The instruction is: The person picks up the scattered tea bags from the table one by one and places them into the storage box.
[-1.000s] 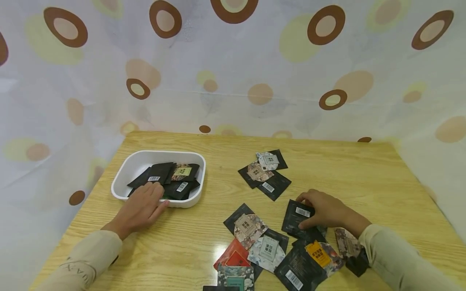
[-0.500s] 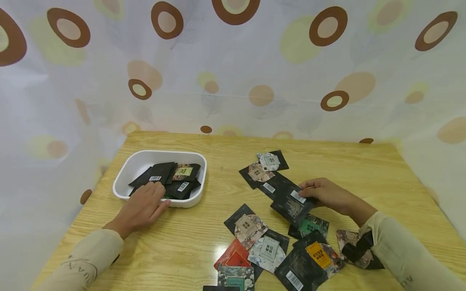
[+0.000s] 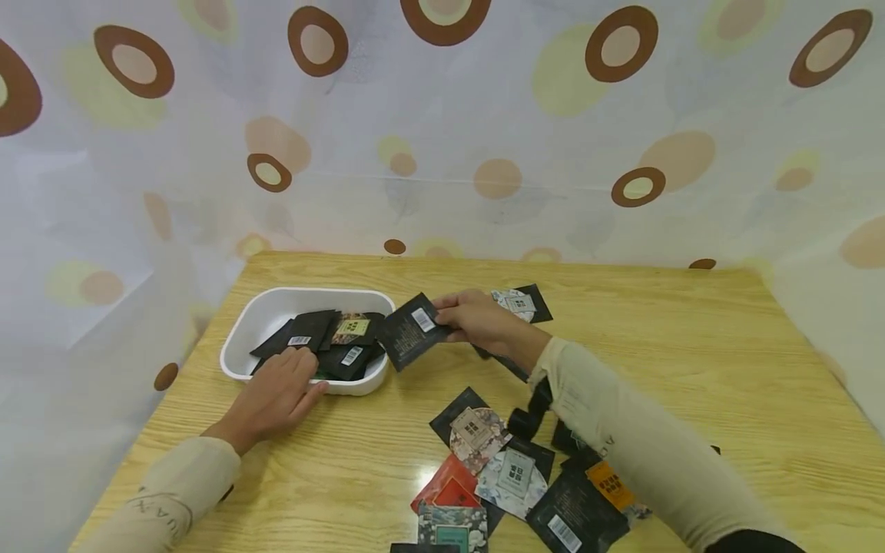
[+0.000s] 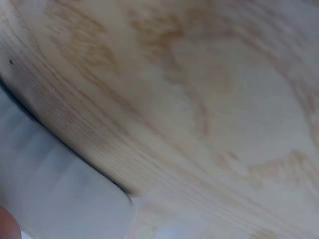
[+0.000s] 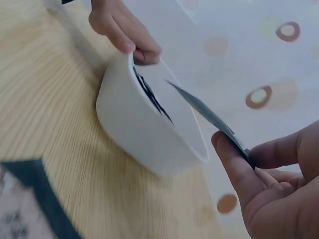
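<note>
My right hand pinches a black sachet with a white barcode label by one edge. The sachet is tilted and overlaps the right end of a white plastic tub in the head view. In the right wrist view the sachet shows edge-on above the rim, between thumb and fingers. My left hand grips the tub's near rim, thumb outside and fingers curled over inside. Several dark sachets lie in the tub, one with a flowered, yellow-labelled face. In the left wrist view only a fingertip shows beside the tub.
Loose sachets lie on the wooden table: a red one, a green-labelled one, a white-patterned one and a barcoded black one. Another patterned sachet lies farther back. My right sleeve covers some of them.
My right hand has lifted the black sachet from the right-hand pile and carried it left to the tub's right end. The left hand has stayed on the tub's rim.
</note>
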A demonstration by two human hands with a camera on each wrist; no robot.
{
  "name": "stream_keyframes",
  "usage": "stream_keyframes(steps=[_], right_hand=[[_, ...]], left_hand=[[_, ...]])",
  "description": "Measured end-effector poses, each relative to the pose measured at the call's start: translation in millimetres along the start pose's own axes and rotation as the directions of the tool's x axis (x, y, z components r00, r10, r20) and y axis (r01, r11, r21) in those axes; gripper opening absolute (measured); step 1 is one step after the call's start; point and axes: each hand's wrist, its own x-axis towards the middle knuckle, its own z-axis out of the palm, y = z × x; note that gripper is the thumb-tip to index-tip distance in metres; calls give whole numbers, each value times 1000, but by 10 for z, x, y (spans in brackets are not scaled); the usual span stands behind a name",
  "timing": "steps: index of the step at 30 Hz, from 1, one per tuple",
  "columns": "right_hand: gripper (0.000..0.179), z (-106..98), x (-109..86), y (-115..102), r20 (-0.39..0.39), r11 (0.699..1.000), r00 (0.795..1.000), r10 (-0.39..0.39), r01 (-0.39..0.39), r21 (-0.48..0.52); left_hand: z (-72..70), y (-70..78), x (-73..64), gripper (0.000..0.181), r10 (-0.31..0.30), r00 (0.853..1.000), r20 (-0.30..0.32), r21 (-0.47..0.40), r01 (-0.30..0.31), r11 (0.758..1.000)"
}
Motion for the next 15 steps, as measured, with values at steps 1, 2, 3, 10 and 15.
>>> stream_keyframes(steps=[1, 2, 3, 10, 15], right_hand=[[46, 94, 81, -41, -8, 1000, 1000, -3, 3, -2], [45, 187, 153, -79, -17, 1000, 1000, -8, 8, -14], [44, 278, 224, -111, -29, 1000, 1000, -10, 10, -24], [39, 762, 585, -189, -87, 981, 993, -76, 59, -187], [38, 877, 682, -177, -92, 964, 988, -127, 101, -246]], left_hand=[[3, 0, -2, 48, 0, 1000, 0, 0, 0, 1000], [5, 0, -4, 48, 2, 1000, -1, 0, -2, 1000], [6, 0, -5, 49, 2, 1000, -1, -1, -2, 1000], [-8, -6, -18, 50, 1, 1000, -2, -2, -1, 1000], [-22, -13, -25, 50, 5, 1000, 5, 3, -5, 1000]])
